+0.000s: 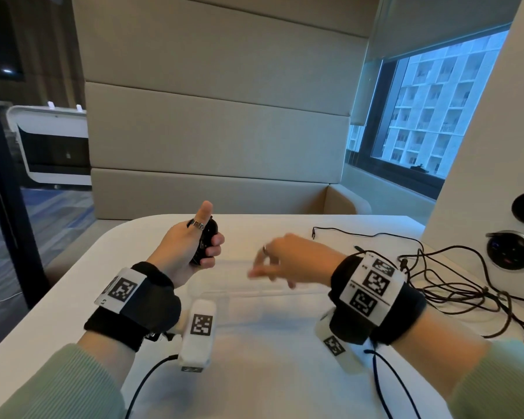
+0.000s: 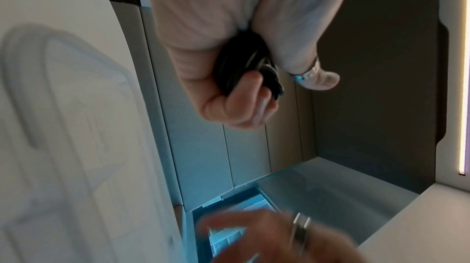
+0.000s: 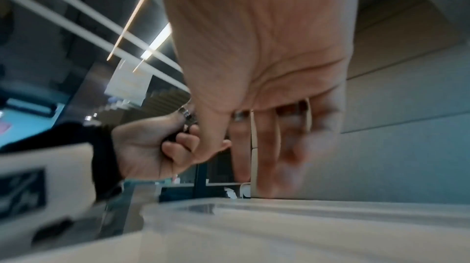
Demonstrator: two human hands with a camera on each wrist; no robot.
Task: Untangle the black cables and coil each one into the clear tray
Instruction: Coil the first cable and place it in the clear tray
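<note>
My left hand (image 1: 194, 246) grips a small coil of black cable (image 1: 205, 241), thumb sticking up, above the left end of the clear tray (image 1: 239, 290). In the left wrist view the fingers curl round the coiled cable (image 2: 244, 66); the tray (image 2: 63, 126) lies beside it. My right hand (image 1: 273, 267) hovers blurred over the tray's middle, fingers straight and relaxed, holding nothing. The right wrist view shows those fingers (image 3: 267, 156) hanging above the tray's rim (image 3: 279, 209), with the left hand (image 3: 157, 146) behind. A tangle of black cables (image 1: 454, 285) lies on the white table at the right.
One loose cable end (image 1: 313, 232) reaches toward the table's middle rear. A white panel with round black sockets (image 1: 511, 249) stands at the right edge. A beige padded bench back (image 1: 218, 131) rises behind the table. Wrist-camera leads (image 1: 146, 385) trail at the near edge.
</note>
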